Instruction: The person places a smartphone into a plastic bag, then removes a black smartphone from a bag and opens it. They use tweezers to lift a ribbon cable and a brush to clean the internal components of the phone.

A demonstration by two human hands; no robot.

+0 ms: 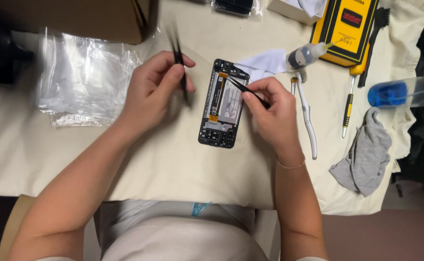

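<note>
Right hand (272, 113) pinches tweezers (248, 92), tips probing opened phone (221, 104); left hand (154, 92) pinches black tool (180, 72), lifted clear beside phone.

Opened black phone (222, 104) lies flat, two black tweezers (179, 63) (248, 91) above it.

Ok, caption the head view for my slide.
Both hands work black tweezers over an opened black smartphone.

The tool (179, 65) in the left hand (150, 94) is motion-blurred. At twelve o'clock, a bagged item (234, 7) is cut off; at three, the blue bottle (405, 92) too.
</note>
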